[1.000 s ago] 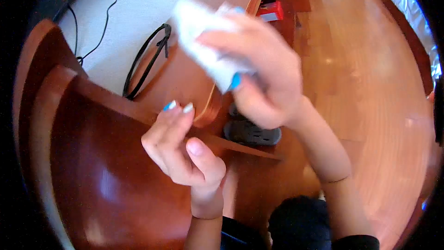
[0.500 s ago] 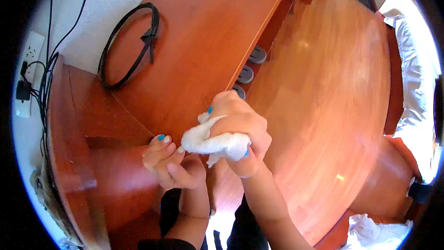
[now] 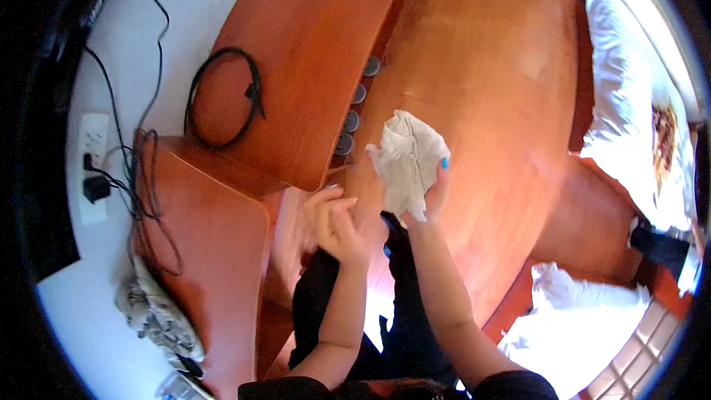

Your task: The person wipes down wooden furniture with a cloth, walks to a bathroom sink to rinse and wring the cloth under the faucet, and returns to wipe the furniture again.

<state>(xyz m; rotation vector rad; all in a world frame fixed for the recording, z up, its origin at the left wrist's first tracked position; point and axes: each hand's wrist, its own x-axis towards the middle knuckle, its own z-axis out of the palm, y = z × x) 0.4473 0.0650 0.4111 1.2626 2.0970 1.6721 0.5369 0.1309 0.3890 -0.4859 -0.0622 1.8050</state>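
A crumpled white cloth [image 3: 406, 157] lies partly unfolded across my right hand [image 3: 439, 194]. My right thumb, with a blue nail, presses along the cloth's right edge, and most of the other fingers are hidden behind it. Left of the cloth and apart from it, my left hand [image 3: 335, 224] hovers with loosely bent fingers and holds nothing. Both hands are above the wooden floor, just beyond the corner of the reddish-brown desk [image 3: 318, 44].
A coiled black cable [image 3: 194, 96] rests on the desk against the wall. More cords hang from a wall outlet [image 3: 94, 163]. Several round grey objects [image 3: 359, 93] line the desk's open side. White bedding [image 3: 618, 96] is at the right, and a grey bundle [image 3: 157, 318] sits at lower left.
The cloth was bunched in my right fist and now spreads out over that hand. My left hand has come away from it. The view has shifted, showing more of the near desk and the bedding.
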